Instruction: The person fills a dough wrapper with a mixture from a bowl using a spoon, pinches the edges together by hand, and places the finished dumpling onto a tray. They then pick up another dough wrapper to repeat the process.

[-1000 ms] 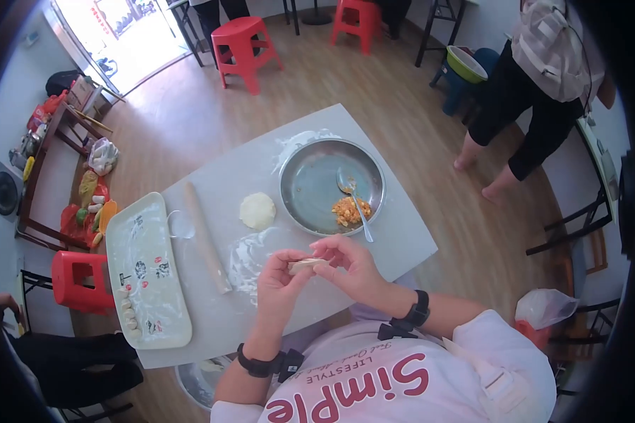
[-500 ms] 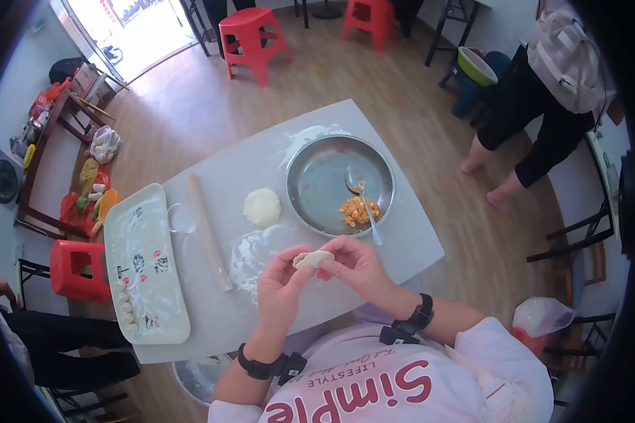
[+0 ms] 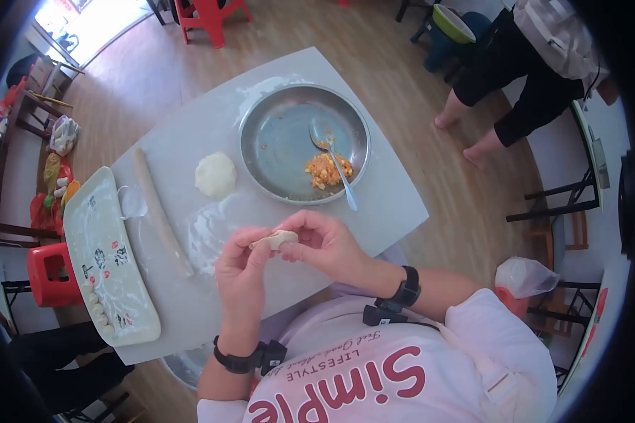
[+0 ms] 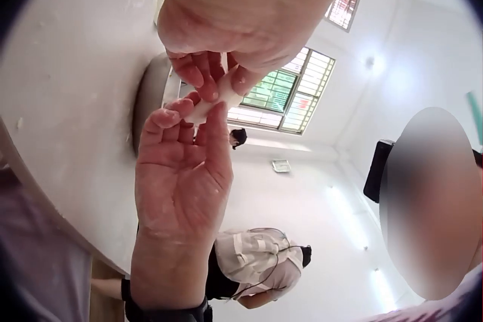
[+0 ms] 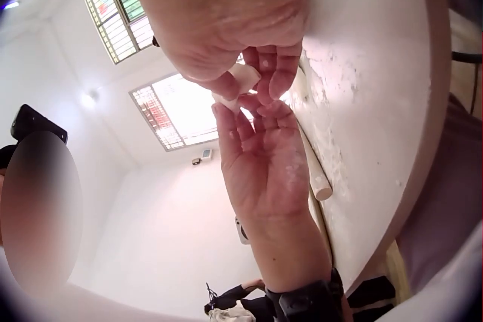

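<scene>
Both hands meet above the table's near edge, around a folded piece of pale dough (image 3: 281, 240). The left hand (image 3: 243, 271) pinches its left end between thumb and fingers; the right hand (image 3: 328, 243) pinches the other end. In the left wrist view the dough (image 4: 202, 110) lies between the fingertips of both hands, and in the right wrist view the dough (image 5: 243, 79) is partly covered by fingers. Beyond the hands stands a metal pan (image 3: 275, 141) with orange filling (image 3: 326, 171) and a spoon (image 3: 344, 178). A flat round of dough (image 3: 216, 175) lies left of the pan.
A rolling pin (image 3: 159, 211) lies on the floured table (image 3: 374, 204), beside a long tray (image 3: 144, 310) with several small dumplings (image 3: 100, 310) at its near left. A red stool (image 3: 51, 275) stands left of the tray. Another person (image 3: 522, 92) stands beyond the table at the right.
The head view has shifted, so the table and pan appear higher and further left. Both hands still hold the dough, which is turned and more closely covered by the fingers than before.
</scene>
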